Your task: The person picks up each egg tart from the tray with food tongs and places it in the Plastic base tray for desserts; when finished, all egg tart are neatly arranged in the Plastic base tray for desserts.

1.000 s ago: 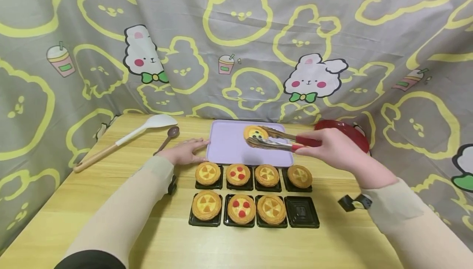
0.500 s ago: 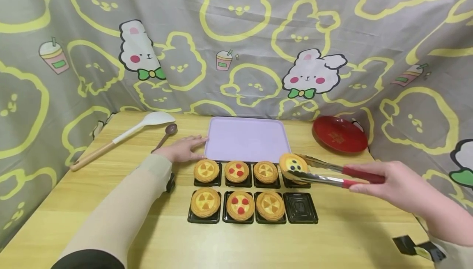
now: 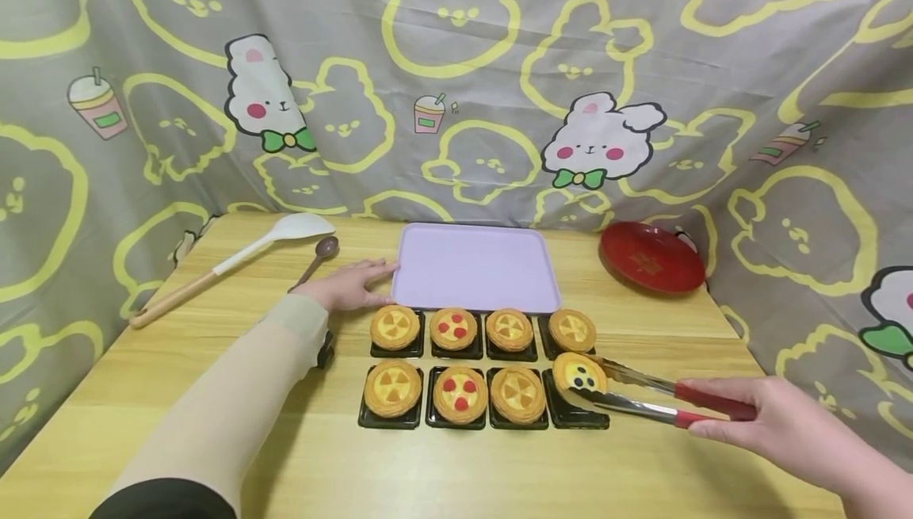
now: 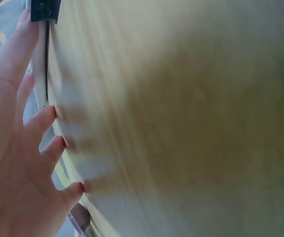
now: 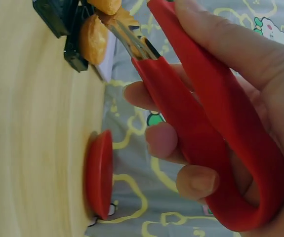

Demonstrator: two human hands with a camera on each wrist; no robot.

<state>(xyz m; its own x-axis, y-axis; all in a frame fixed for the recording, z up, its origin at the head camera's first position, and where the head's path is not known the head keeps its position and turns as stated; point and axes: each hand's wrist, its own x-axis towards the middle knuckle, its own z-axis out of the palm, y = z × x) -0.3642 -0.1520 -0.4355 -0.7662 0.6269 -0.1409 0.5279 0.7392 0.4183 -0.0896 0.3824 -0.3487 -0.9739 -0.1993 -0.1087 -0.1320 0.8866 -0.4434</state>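
Note:
My right hand (image 3: 777, 424) grips red-handled metal tongs (image 5: 191, 98). Between the tong tips is a tart with blueberries (image 3: 579, 373), tilted over the black square tray (image 3: 581, 417) at the front right. My left hand (image 3: 351, 284) rests at the left edge of the lilac tray (image 3: 476, 265), its fingers spread; in the left wrist view the fingertips (image 4: 75, 191) meet the wooden table. Two rows of black trays lie in front, the others bearing tarts, such as a red-berry tart (image 3: 460, 394) and a tart with triangular pieces (image 3: 517, 394).
A red plate (image 3: 652, 259) sits at the back right. At the back left lie a white ladle with a wooden handle (image 3: 238, 261) and a small brown spoon (image 3: 326, 248). A patterned curtain (image 3: 485, 91) hangs behind the wooden table (image 3: 285, 456).
My right hand has carried the blueberry tart in the tongs from over the lilac tray, rightward and toward me, to the front right black tray. My left hand has stayed at the lilac tray.

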